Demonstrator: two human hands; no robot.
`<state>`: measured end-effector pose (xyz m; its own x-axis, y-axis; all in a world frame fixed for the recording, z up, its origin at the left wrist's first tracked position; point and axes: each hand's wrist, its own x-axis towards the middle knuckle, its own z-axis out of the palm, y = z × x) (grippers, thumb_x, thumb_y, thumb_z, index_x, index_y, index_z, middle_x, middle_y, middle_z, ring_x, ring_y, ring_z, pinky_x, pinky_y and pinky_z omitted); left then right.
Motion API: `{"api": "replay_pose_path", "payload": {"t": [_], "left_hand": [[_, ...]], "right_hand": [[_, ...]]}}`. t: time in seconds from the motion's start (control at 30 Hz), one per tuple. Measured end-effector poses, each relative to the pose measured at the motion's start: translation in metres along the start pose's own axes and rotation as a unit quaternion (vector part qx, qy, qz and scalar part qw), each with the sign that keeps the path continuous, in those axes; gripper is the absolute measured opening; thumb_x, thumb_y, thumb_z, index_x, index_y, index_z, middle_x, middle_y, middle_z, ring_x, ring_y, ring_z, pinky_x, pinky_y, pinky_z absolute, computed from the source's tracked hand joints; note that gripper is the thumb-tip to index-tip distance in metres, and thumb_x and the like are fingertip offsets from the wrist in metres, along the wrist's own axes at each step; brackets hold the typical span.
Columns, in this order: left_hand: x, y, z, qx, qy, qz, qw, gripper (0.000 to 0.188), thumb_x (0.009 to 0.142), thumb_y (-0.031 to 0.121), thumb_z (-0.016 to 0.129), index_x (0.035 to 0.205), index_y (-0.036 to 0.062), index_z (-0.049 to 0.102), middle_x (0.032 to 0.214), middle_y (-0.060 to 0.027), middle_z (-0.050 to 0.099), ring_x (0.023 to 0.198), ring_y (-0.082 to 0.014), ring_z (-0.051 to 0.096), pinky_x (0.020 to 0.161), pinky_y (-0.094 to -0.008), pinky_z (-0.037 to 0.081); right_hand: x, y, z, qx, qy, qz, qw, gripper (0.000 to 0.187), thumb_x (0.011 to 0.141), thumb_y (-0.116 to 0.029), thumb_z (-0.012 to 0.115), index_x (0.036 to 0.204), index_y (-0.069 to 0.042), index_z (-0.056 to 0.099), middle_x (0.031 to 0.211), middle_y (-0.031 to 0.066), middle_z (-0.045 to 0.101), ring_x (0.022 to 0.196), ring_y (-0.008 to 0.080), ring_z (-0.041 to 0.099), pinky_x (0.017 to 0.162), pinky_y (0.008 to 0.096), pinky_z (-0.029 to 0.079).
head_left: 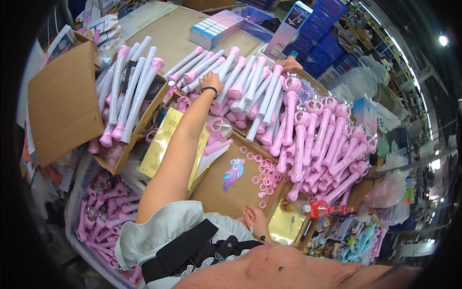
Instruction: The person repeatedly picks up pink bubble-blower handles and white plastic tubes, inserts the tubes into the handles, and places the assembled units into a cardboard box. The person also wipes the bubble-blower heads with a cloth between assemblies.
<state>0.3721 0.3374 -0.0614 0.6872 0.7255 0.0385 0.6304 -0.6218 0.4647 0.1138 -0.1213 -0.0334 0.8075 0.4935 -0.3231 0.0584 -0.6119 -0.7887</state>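
Note:
My left hand [211, 83], with a dark band at the wrist, reaches far across the work surface. Its fingers close over a white tube with a pink end [227, 65] in the heap of similar tubes. Close to my body, my right hand [256, 220] is curled over the near edge of a cardboard tray [216, 192]; what its fingers hold, if anything, is hidden. On the tray lie a blue-and-purple winged cutout [233, 174] and many small pink rings [264, 176]. Pink wand handles with round open heads [313, 135] are piled to the right.
An open carton [65, 103] of white-and-pink tubes stands left, above a plastic bin [77, 241] of pink parts. A yellow printed sheet [161, 144] lies under my left forearm. A red-labelled bottle [317, 208] lies right. Boxes [216, 29] and blue crates [315, 48] stand behind.

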Motion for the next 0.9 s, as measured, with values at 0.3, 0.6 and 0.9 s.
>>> {"api": "replay_pose_path", "payload": {"t": [0.3,0.6,0.9], "left_hand": [[-0.027,-0.027,0.019,-0.079,0.183,0.103,0.975,0.043,0.076,0.036,0.066,0.111,0.0121,0.059,0.127,-0.0163,0.044,0.122,-0.033,0.035,0.102,-0.0576,0.019],[-0.386,-0.098,-0.019,-0.312,-0.163,0.137,0.926,0.022,0.085,0.02,0.056,0.101,0.005,0.061,0.092,-0.0141,0.064,0.087,-0.0281,0.062,0.076,-0.0355,0.048],[-0.575,-0.269,-0.026,-0.505,-0.069,-0.197,0.838,0.025,0.088,0.022,0.057,0.1,0.0006,0.059,0.087,-0.0065,0.065,0.083,-0.0147,0.063,0.073,-0.0274,0.05]], "right_hand": [[0.012,-0.013,0.0,0.007,-0.05,0.034,0.998,0.041,0.083,-0.026,0.063,0.115,-0.001,0.054,0.092,0.0191,0.061,0.091,0.0309,0.059,0.076,0.037,0.046],[0.009,-0.005,0.008,0.158,0.087,-0.089,0.98,0.054,0.074,-0.011,0.064,0.121,0.004,0.041,0.107,0.0147,0.05,0.103,0.0234,0.05,0.091,0.035,0.04],[-0.005,-0.002,0.039,0.109,-0.098,-0.091,0.985,0.029,0.073,0.004,0.049,0.101,0.005,0.052,0.094,0.0059,0.055,0.089,0.0159,0.052,0.085,0.0277,0.042]]}}
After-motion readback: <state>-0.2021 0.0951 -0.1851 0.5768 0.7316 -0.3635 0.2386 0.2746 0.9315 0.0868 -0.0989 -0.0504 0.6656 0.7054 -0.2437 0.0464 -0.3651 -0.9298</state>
